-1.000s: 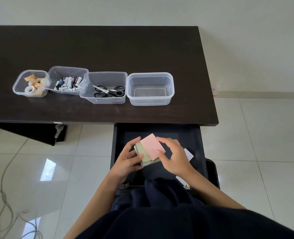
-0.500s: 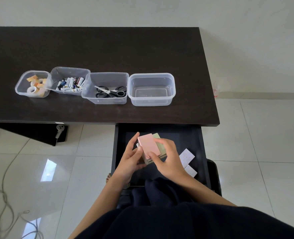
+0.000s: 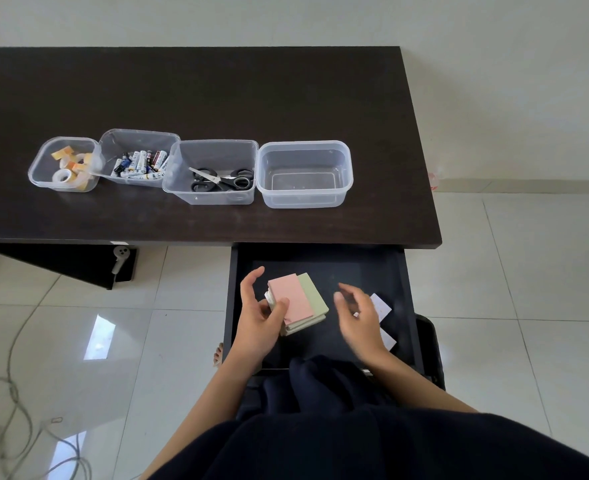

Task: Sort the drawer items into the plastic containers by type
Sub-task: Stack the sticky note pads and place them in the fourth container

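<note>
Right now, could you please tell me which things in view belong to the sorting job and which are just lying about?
Part of the job:
- stack of pink and green sticky-note pads, held by left hand
- white paper pads in black open drawer
- four clear plastic containers

Lying about:
- grey cable on floor
- white plug

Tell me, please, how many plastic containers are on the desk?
4, in a row: the tape container farthest left, then the battery container, the scissors container, and the empty container on the right. None seems hidden.
</note>
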`<state>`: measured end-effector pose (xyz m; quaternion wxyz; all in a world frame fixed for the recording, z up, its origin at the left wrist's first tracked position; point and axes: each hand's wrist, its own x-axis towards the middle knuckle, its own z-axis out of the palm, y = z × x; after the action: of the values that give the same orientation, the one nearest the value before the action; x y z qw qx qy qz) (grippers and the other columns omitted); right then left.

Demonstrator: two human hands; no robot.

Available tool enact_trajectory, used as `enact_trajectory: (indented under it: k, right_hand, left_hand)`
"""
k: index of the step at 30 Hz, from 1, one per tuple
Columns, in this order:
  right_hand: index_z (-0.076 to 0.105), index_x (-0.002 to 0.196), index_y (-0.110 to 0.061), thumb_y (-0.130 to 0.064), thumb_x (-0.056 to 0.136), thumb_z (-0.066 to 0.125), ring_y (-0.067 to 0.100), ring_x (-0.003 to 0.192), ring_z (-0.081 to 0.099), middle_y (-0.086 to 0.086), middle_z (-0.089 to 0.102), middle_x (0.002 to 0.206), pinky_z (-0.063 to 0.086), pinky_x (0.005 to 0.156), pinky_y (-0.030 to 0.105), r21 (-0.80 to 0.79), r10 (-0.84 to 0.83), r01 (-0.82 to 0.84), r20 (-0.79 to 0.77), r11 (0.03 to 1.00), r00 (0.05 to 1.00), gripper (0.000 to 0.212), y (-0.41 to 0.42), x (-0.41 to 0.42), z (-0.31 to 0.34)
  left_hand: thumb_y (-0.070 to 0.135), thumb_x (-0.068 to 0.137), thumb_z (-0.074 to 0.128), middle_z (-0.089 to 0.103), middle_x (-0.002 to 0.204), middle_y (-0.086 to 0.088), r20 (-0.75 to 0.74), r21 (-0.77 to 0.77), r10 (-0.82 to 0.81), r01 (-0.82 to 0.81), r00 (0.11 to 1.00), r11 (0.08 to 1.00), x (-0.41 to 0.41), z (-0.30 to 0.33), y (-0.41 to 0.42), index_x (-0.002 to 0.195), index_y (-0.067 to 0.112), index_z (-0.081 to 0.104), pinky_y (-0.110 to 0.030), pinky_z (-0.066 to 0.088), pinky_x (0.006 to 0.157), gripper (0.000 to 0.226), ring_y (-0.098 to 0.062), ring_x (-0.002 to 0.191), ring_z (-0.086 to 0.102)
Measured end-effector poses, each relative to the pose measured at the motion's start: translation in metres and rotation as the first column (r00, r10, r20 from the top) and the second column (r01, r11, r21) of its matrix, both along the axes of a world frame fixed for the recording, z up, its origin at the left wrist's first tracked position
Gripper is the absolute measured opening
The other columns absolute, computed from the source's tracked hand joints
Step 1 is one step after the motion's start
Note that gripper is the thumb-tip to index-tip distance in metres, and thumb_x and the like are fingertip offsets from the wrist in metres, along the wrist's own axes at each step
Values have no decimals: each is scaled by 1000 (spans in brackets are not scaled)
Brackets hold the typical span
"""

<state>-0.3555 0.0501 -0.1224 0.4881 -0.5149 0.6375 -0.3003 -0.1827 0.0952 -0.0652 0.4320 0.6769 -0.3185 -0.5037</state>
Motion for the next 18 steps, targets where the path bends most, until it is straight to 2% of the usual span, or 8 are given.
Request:
enact_trajectory:
  k: [2,3,5,7,9,13,16,18]
  right_hand:
    - [56,124,-17,-22,92,58,7,101,57,9,49,131,40,84,15,97,-90,102,-121,990,989,32,-5,-14,-19]
    - [54,127,-15,-21,91,59,18,107,56,12,45,135,39,88,22,142,-105,132,-184,981,977,36,-7,-20,-26]
    - [47,135,-13,-19,89,60,29,118,49,16,38,139,38,97,29,220,-81,150,-292,964,953,47,-10,-29,-41]
    - [41,139,-15,-18,87,59,34,124,44,18,32,141,36,104,38,286,-28,141,-365,948,931,55,-12,-32,-52]
    - [38,140,-20,-20,86,58,36,125,41,16,26,141,35,105,42,335,8,145,-416,931,909,58,-13,-31,-57]
    - [37,137,-29,-31,84,59,38,120,38,9,26,140,38,99,47,337,65,169,-582,926,810,57,-13,-23,-59]
    - [42,131,-29,-41,82,63,40,114,43,9,30,137,40,94,49,325,79,164,-620,931,781,55,-15,-20,-62]
    - [46,128,-26,-40,81,67,39,112,44,11,33,134,41,91,46,299,87,145,-644,943,760,53,-18,-19,-65]
  left_hand:
    - [7,94,52,62,66,-3,3,7,-19,19,1000,1000,1,1,1,126,33,30,-24,49,53,47,-9,59,63]
    - [7,94,51,62,67,-3,-1,8,-23,23,1000,1000,1,1,1,122,33,32,-24,49,52,42,-11,61,64]
    - [7,95,50,62,76,-9,-13,12,-28,28,1000,1000,1,1,2,111,36,39,-27,49,54,35,-18,68,64]
    - [7,95,49,62,83,-14,-23,28,-25,25,999,999,2,0,3,104,34,44,-34,48,58,29,-24,75,64]
    - [7,96,49,62,84,-14,-29,40,-22,23,999,999,3,1,5,103,29,47,-35,47,59,24,-24,77,64]
    - [6,96,48,60,80,-11,-60,30,-19,21,998,999,4,4,8,110,21,47,-33,47,58,20,-20,73,62]
    - [7,96,48,59,80,-13,-75,25,-15,17,997,1000,8,5,10,113,18,46,-42,46,66,20,-28,76,58]
    - [9,96,49,59,83,-15,-72,28,-24,26,997,999,11,5,11,111,22,47,-43,46,67,20,-28,77,58]
